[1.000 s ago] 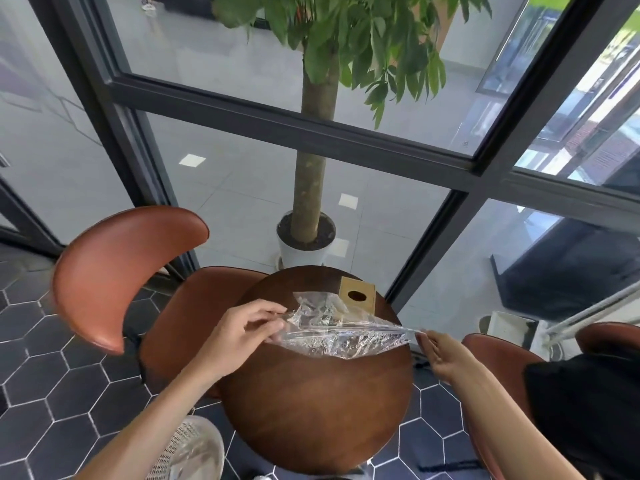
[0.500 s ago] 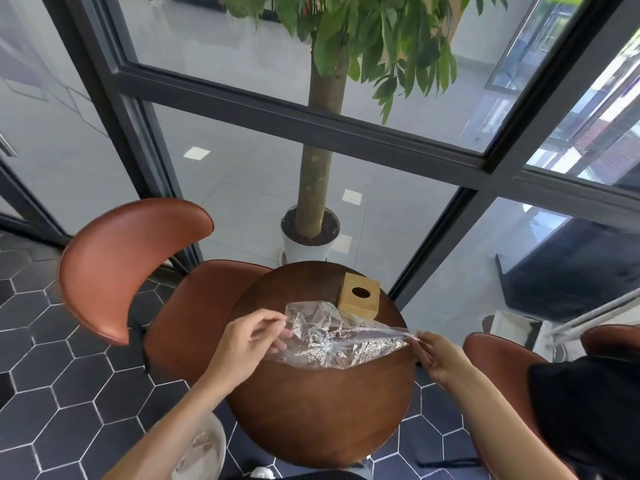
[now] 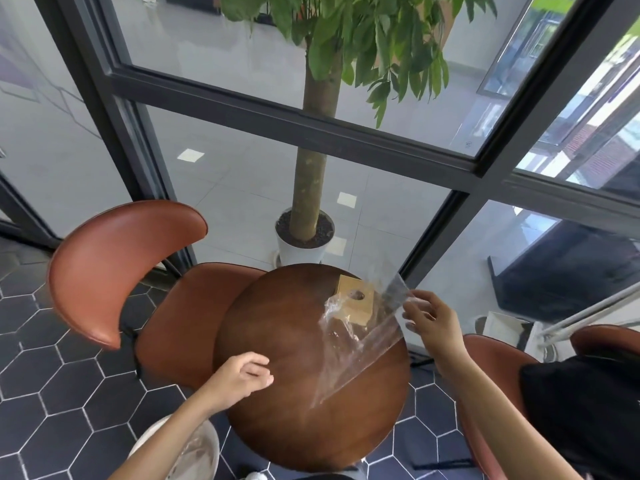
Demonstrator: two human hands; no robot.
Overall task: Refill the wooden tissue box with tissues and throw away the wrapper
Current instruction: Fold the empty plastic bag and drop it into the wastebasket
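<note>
A small wooden tissue box [image 3: 354, 299] with a round hole in its top stands at the far right of the round dark wooden table [image 3: 287, 420]. My right hand [image 3: 431, 322] pinches one end of the clear plastic wrapper [image 3: 349, 351], which hangs limp over the table and partly in front of the box. My left hand [image 3: 242, 375] hovers over the table's left edge with loosely curled fingers and nothing in it. No tissues show.
A brown leather chair [image 3: 117, 268] stands left of the table, another [image 3: 502, 386] at the right. A white mesh bin [image 3: 194, 455] sits on the floor below my left arm. A potted tree [image 3: 304, 237] stands beyond the glass wall.
My left hand has let go of the wrapper and dropped back to the table's left edge. My right hand has lifted its end, so the wrapper now hangs from that hand alone.
</note>
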